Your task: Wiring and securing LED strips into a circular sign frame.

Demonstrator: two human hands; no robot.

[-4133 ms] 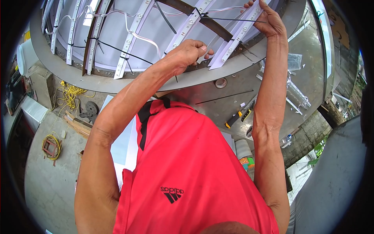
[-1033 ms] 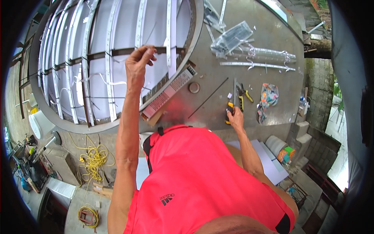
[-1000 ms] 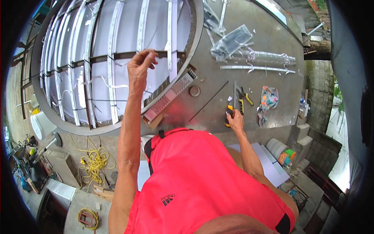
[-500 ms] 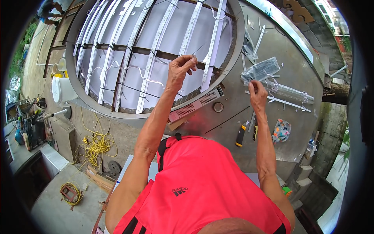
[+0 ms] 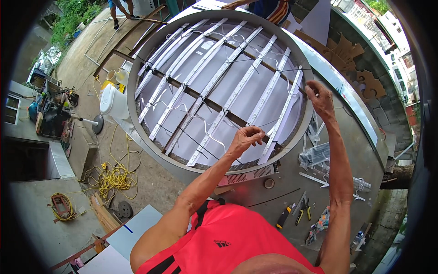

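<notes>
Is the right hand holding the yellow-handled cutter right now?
No. The cutter lies on the grey panel beside the pliers, while the right hand is up at a white light strip.

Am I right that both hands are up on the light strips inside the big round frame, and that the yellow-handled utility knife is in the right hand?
Not quite: the head view shows the utility knife lying on the metal table. Both the left hand and right hand are on the light strips.

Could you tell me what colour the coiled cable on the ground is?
Yellow: the coiled cable, head view.
</notes>
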